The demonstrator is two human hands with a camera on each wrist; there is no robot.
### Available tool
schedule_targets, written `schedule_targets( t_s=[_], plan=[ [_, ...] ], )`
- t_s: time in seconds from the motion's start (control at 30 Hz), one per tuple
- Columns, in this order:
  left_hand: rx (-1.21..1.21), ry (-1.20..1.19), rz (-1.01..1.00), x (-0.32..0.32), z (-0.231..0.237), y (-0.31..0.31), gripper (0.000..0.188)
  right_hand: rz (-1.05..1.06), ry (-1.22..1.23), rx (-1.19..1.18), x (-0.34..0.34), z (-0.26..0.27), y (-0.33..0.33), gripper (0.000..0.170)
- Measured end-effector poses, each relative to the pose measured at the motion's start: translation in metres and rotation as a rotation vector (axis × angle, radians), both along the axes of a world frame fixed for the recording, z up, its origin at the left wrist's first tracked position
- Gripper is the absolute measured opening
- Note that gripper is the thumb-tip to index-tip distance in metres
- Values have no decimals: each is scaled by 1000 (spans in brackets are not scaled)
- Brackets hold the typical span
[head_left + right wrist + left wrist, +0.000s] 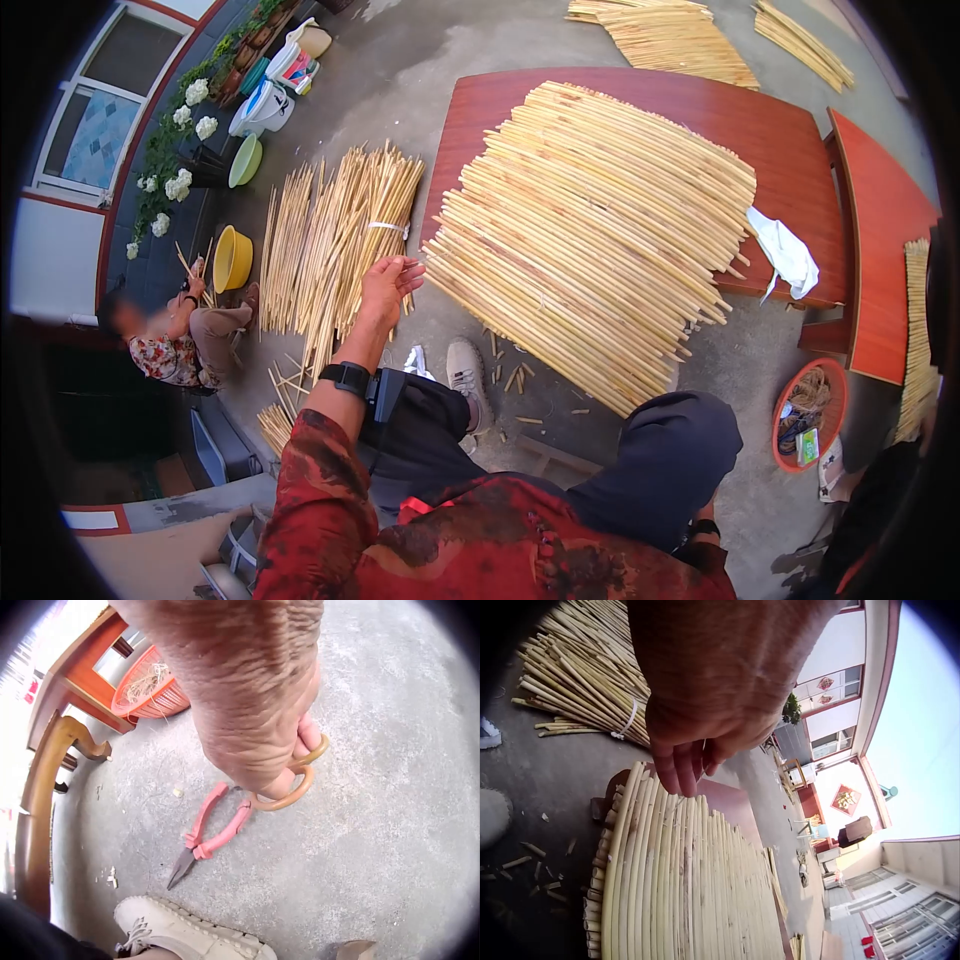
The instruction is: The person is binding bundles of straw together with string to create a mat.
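A mat of pale, straight plant stalks [590, 230] lies on the red table. My left hand [388, 288] is raised by the mat's left corner, thumb and fingertips together, pinching what looks like a thin pale strand [702, 766]. In the left wrist view the fingertips overlap the stalk ends. Low over the concrete floor, my right hand [259, 742] grips the tan-orange finger loops of a pair of scissors [289, 799]; their blades are hidden. Beside them, red-handled pliers [217, 825] rest on the floor. The head view hides most of this hand behind my leg.
Loose and tied stalk bundles [350, 230] lie on the floor at left, near a seated person [180, 335] and a yellow basin [232, 258]. A white bag [785, 255] hangs at the table's right edge. An orange basket [835, 385] holds cord. Cut stalk pieces [515, 378] litter the floor.
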State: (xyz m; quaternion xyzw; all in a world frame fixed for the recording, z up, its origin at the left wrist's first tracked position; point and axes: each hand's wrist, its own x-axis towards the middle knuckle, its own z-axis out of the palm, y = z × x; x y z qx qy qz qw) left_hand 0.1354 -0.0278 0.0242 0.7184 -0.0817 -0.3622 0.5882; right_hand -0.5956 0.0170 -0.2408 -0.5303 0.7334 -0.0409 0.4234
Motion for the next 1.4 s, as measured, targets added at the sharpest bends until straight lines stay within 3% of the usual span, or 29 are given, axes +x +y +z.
schedule_targets(
  t_s=[0.03,0.1,0.17,0.3,0.37,0.43,0.5,0.63,0.8,1.13,1.4],
  plan=[
    [-4,6,-28,0,0,0,18,-7,-65,-13,-17,-11,-10,38],
    [-12,29,-28,-3,-1,-4,18,-40,-76,-28,-16,29,-45,38],
    [-21,45,-30,-3,1,-6,18,-84,3,10,60,170,-102,39],
    [2,75,-39,1,0,-7,18,-196,-485,-341,113,296,-189,45],
    [-11,70,-61,4,-4,-6,18,-91,-553,-504,175,362,-216,42],
    [-4,37,-96,7,-5,-7,17,70,-623,-387,249,422,-226,39],
    [7,35,-131,7,-4,-8,18,298,-671,-282,316,443,-228,35],
    [8,27,-199,14,-11,-1,18,551,-731,145,443,404,-215,38],
    [-9,3,-170,14,-8,1,18,490,-877,639,541,285,-190,32],
    [76,14,-126,18,-2,2,18,414,-984,807,602,211,-182,30],
    [72,16,-142,21,-5,7,20,414,-923,812,604,212,-184,31]
  ],
)
